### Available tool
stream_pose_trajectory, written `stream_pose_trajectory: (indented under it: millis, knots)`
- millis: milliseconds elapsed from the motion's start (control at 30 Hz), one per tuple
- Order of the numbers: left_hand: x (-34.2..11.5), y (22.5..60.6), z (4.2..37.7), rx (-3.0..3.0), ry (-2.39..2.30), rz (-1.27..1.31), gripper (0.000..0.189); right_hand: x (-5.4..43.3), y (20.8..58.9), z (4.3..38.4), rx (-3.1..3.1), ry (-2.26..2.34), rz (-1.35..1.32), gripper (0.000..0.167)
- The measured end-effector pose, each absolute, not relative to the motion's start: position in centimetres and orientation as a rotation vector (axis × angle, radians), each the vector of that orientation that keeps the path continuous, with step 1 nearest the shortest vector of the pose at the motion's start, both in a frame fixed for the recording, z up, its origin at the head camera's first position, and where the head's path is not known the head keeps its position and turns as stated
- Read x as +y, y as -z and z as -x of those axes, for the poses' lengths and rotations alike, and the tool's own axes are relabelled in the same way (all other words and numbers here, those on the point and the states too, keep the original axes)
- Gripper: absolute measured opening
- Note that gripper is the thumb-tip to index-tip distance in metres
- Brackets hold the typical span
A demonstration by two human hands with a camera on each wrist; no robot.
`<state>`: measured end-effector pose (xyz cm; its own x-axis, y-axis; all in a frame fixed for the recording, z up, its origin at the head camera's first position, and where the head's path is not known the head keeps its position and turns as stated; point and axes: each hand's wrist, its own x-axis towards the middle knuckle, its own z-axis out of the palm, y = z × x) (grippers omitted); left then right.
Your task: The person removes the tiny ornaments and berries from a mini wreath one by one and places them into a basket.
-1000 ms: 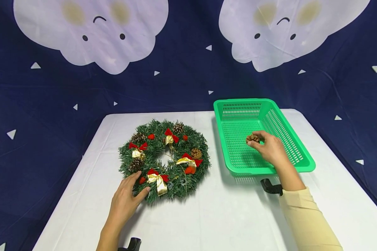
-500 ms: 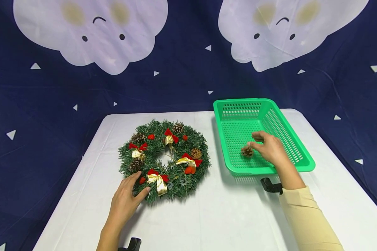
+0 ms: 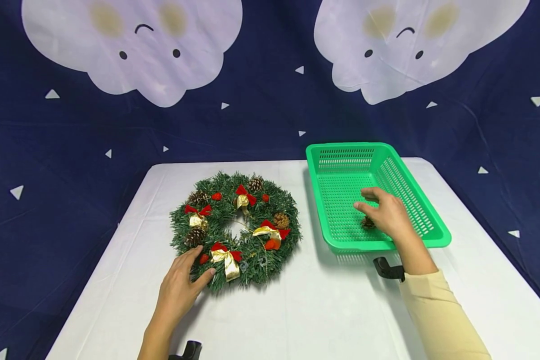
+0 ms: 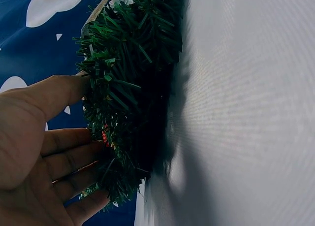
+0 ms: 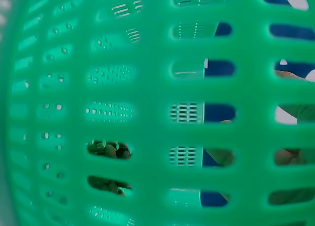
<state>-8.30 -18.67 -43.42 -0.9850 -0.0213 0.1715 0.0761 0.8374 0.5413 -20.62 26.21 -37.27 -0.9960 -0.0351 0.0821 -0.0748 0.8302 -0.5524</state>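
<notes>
A green wreath (image 3: 274,200) with red and gold bows, pine cones and red berries lies on the left of the table. My left hand (image 3: 180,282) rests against its near left edge, fingers spread and fairly straight; the left wrist view shows the fingers (image 4: 74,157) touching the green needles. Over the green basket (image 3: 319,195) hangs my right hand (image 3: 387,212), thumb and fingers apart with nothing between them. Below it a loose pine cone (image 3: 367,223) lies on the basket floor, partly hidden by the hand. Through the basket's slots in the right wrist view the pine cone (image 5: 108,149) shows in part.
A white cloth covers the table (image 3: 306,310). Behind it hangs a dark blue curtain (image 3: 270,125) with cloud faces and small white triangles. The basket's raised near rim (image 3: 364,246) stands just under my right wrist.
My right hand has let go of the pine cone, which dropped into the basket and rolled to the right under the hand. The left hand and the wreath have stayed put.
</notes>
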Motion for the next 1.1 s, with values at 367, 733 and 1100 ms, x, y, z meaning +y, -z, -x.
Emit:
stream_pose_trajectory:
  millis: [367,733,1100]
  knots:
    - [-18.7,43.3,8.3,-2.863,0.854,0.023,0.067,23.8,36.2,19.3,-2.83,-0.898,-0.145,0.056]
    - [-18.7,43.3,8.3,-2.865,0.867,0.022,0.067,20.5,36.0,18.8,-2.739,-0.985,-0.307,0.051]
    - [-18.7,43.4,8.3,-2.847,0.864,0.038,0.067,18.1,35.9,18.9,-2.742,-1.021,-0.366,0.051]
